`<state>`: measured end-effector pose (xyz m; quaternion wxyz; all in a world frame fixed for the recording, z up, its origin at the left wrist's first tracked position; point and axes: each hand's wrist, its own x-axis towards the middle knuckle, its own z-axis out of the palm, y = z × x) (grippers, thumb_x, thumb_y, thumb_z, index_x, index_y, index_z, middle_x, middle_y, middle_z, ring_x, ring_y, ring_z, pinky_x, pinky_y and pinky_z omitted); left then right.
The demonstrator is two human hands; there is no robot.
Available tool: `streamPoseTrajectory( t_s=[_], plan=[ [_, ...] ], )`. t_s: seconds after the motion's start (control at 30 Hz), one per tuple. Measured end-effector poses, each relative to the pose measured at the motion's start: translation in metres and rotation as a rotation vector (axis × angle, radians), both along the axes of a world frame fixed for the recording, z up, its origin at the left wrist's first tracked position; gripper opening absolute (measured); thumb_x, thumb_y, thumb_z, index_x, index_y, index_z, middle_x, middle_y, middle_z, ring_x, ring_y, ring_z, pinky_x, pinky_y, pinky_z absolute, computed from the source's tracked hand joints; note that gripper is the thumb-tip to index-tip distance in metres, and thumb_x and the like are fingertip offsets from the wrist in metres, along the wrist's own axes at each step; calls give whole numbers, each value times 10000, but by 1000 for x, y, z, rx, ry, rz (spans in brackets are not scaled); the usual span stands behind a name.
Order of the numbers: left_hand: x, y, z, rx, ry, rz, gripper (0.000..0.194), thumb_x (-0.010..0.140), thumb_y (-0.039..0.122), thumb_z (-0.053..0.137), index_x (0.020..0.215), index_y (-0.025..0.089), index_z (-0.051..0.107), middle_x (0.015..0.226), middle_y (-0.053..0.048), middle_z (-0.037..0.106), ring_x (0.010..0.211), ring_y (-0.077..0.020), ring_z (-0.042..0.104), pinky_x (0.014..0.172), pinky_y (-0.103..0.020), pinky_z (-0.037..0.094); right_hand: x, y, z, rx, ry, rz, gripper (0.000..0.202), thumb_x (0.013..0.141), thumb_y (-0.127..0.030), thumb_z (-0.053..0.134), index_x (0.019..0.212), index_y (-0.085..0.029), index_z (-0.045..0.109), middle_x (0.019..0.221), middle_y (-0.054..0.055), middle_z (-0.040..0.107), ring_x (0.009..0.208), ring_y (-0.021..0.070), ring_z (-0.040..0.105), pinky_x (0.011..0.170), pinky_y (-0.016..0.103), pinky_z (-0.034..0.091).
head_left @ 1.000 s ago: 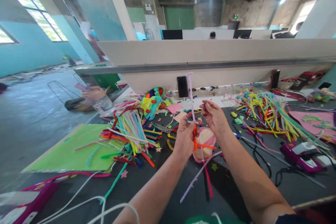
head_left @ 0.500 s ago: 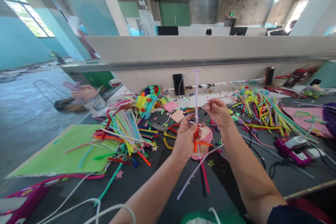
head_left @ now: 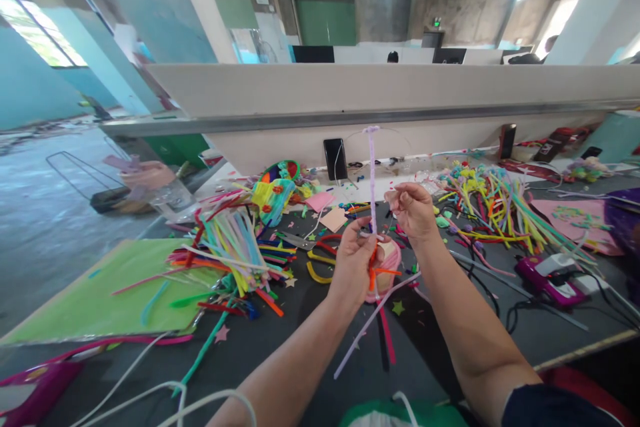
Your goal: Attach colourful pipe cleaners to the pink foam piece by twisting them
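Head view: green star point(head_left: 398, 307) lying toward front edge of desk point(head_left: 250, 347). Left hand point(head_left: 351, 261) over mid-desk, fingers clamped on upright lilac stem point(head_left: 372, 177), orange strip point(head_left: 387, 272) beside it. Right hand point(head_left: 414, 212) near stem, fingertips together; can't tell if gripping anything. Black phone point(head_left: 335, 159) upright near far edge.

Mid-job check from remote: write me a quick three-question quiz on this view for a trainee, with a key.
1. Which hand holds the lilac fuzzy stem?
2. True or false: the black phone behind the hands stands upright.
3. The large flat sheet at far left is: A) pink, B) green, C) black.

Key:
1. The left hand.
2. True.
3. B.
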<state>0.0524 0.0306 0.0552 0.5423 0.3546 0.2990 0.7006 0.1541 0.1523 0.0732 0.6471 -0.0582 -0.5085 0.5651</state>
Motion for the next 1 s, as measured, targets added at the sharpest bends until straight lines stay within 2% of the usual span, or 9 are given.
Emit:
streamPoseTrajectory(
  t_s=[0.27, 0.43, 0.57, 0.73, 0.87, 1.0],
  plan=[
    [0, 2, -3, 16, 18, 23, 358, 808, 255, 659, 1118, 213, 484, 780, -10, 674, 470, -52, 494, 450, -173, 300, -9, -5, 1, -98, 43, -32, 261, 630, -418, 803, 807, -266, 686, 494, -61, 522, 475, 102, 461, 639, 329, 440],
    [0, 2, -3, 8, 33, 41, 370, 798, 272, 669, 1114, 210, 486, 762, -5, 672, 465, -51, 491, 454, -172, 316, -9, -7, 1, -114, 30, -46, 227, 650, -416, 789, 797, -283, 679, 500, -67, 501, 485, 98, 454, 702, 352, 454],
    [-1, 2, -2, -5, 47, 70, 373, 795, 294, 672, 1111, 216, 488, 752, 1, 665, 459, -50, 485, 447, -165, 322, -5, -4, 0, -116, -36, -27, 252, 689, -462, 751, 836, -268, 683, 526, -37, 544, 534, 127, 504, 639, 329, 449],
    [-3, 4, -4, 9, 89, 125, 383, 804, 310, 662, 1130, 223, 483, 784, -6, 670, 470, -48, 487, 447, -157, 326, 1, 0, 4, -103, 8, -11, 251, 765, -444, 697, 900, -233, 694, 694, 23, 660, 669, 155, 605, 576, 280, 425],
    [-4, 6, -8, 7, 124, 163, 379, 812, 318, 655, 1140, 222, 490, 739, 7, 653, 475, -50, 480, 465, -159, 342, 4, 0, 6, -54, -44, 39, 244, 820, -409, 647, 910, -194, 720, 674, 40, 677, 633, 145, 605, 562, 266, 424],
    [-7, 8, -8, 20, 148, 185, 373, 823, 304, 646, 1149, 219, 486, 736, 10, 647, 493, -56, 494, 492, -173, 365, 3, -1, 3, -82, -128, 56, 258, 811, -427, 649, 856, -184, 720, 628, 31, 657, 574, 136, 578, 529, 261, 406]
  ],
)
